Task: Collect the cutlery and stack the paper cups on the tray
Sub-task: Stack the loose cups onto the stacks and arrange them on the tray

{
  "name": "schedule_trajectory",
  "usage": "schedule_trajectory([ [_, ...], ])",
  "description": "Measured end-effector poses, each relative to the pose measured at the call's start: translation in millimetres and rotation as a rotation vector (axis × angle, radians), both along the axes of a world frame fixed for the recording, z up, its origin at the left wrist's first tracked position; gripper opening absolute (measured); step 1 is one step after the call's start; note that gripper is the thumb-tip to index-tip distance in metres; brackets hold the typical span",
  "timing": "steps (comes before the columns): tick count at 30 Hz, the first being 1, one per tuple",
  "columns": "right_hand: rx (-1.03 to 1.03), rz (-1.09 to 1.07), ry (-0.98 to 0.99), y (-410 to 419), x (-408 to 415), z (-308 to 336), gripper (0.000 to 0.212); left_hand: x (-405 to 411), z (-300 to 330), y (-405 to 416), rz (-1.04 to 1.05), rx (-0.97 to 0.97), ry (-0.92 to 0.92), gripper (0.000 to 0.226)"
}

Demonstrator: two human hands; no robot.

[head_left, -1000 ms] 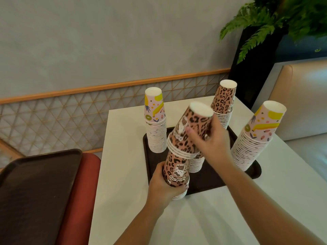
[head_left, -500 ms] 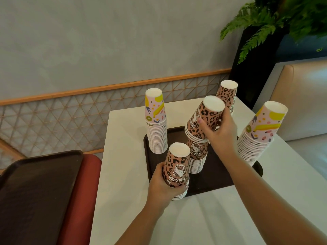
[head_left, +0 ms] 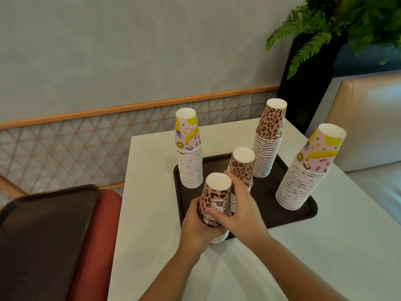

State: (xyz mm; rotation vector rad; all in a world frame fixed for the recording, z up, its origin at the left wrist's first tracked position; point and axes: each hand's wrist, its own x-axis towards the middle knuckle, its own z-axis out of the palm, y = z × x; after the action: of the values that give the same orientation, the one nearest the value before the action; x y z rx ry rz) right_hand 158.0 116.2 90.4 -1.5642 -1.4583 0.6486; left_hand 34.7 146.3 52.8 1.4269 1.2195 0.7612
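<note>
Tray: your dark tray (head_left: pixel 269 192) sits on the white bench (head_left: pixel 303 257) and carries five stacks of upside-down paper cups.
Done so far: the fruit-print stack (head_left: pixel 189 153) stands at the tray's far-left corner, the tall leopard stack (head_left: pixel 269 140) at the far side, and the big fruit-print stack (head_left: pixel 306 170) leans at the right edge. I'd judge these three finished.
Middle stack: a shorter leopard stack (head_left: pixel 242 168) stands in the tray's centre, just behind your right hand.
Stack in hand: the near leopard stack (head_left: pixel 214 200) sits at the tray's front-left edge, its lower rims showing below your hands.
Left hand: your left hand (head_left: pixel 195 227) wraps the near stack from the left, fingers curled round the cup wall.
Right hand: your right hand (head_left: pixel 240 213) reaches across from the right, fingers (head_left: pixel 217 213) curled against the front of the same stack; it looks like a hold, though the far side of the contact is hidden.
Still to do: two short leopard stacks remain separate, so you probably want to merge them onto one pile.
Cutlery: none shows anywhere; I cannot tell whether it has been collected.
Risk: the right-hand fruit stack tilts outward, so mind your forearm near it.
Nearby: a second dark tray (head_left: pixel 43 224) rests on the red seat (head_left: pixel 95 246) to your left.
</note>
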Motion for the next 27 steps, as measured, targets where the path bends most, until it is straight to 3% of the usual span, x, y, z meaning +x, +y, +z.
schedule_trajectory([
  [3,-0.100,-0.010,0.035,1,-2,-7,0.084,1,3,-1,-0.020,0.018,0.013,0.076],
  [8,-0.055,-0.063,0.051,5,3,-3,0.080,1,6,-3,-0.077,0.051,0.067,0.094],
  [13,-0.018,-0.082,0.015,8,8,5,0.080,0,11,-4,-0.078,0.102,0.091,0.093],
  [22,0.175,-0.141,0.034,21,20,41,0.060,-2,9,-5,-0.050,0.092,0.133,0.073],
  [27,0.370,-0.243,0.053,32,29,82,0.050,-3,8,-7,-0.047,0.080,0.155,0.075],
])
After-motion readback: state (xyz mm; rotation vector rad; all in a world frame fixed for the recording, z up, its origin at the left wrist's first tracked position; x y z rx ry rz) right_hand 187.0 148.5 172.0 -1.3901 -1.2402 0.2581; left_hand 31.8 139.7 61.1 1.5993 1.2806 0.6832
